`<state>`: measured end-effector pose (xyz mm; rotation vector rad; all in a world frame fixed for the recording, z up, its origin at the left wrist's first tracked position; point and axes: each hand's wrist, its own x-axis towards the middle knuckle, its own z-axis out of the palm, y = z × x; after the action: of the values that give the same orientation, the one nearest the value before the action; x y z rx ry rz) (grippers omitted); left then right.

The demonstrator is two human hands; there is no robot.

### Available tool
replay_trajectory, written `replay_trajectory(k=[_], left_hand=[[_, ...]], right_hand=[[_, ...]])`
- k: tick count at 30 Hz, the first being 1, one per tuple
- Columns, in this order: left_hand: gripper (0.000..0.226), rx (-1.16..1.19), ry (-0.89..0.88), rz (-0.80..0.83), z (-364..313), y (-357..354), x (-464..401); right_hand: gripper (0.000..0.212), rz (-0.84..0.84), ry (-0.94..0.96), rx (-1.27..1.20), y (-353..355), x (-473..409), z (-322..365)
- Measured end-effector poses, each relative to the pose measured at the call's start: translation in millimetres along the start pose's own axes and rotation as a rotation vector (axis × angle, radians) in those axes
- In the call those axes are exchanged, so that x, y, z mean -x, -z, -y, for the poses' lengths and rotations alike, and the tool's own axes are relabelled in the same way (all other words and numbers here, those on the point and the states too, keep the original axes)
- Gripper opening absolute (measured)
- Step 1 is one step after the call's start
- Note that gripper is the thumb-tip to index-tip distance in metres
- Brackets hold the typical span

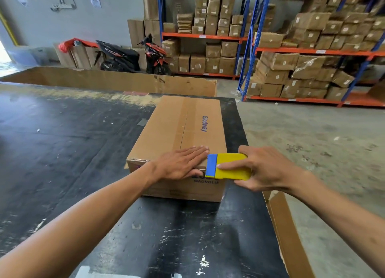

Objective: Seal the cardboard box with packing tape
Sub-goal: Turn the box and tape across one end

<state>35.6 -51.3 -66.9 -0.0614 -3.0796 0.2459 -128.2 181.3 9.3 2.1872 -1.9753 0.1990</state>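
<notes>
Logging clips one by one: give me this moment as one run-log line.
left hand: flat on brown cardboard box top | right hand: gripping yellow-and-blue tape tool at near edge | seam: taped

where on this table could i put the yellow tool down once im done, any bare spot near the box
Bare black table spreads wide left of the cardboard box, out to the long cardboard wall. More bare top lies between the box and you. Right of the box only a thin strip remains, crowded by the right hand gripping the yellow tool; the left hand presses the box top.
</notes>
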Motion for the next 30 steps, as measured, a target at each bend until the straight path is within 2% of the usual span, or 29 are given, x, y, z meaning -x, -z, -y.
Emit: replay_trajectory(k=[3,7,12,17,25,30], left_hand=[[0.082,0.001,-0.005,-0.051,3.5,-4.0,0.7],[0.078,-0.004,0.000,-0.002,-3.1,2.0,-0.8],[0.074,-0.032,-0.005,-0.101,-18.7,12.8,-20.7],[0.093,0.053,0.025,-0.007,-30.0,6.1,-46.4],[0.084,0.048,0.009,0.015,-26.8,3.2,-47.3],[0.085,0.038,0.005,-0.011,-24.4,-2.4,-49.2]], right_hand=[[0.045,-0.018,-0.013,0.025,9.4,23.6,-16.7],[0.046,-0.006,-0.025,-0.001,6.6,42.9,-35.8],[0.048,0.006,-0.005,-0.018,-3.2,42.3,-39.8],[0.050,-0.027,-0.003,-0.035,-7.3,43.9,-42.1],[0.052,0.001,-0.012,0.020,5.8,75.6,-61.5],[0.046,0.006,0.048,0.138,-9.2,56.9,-55.9]])
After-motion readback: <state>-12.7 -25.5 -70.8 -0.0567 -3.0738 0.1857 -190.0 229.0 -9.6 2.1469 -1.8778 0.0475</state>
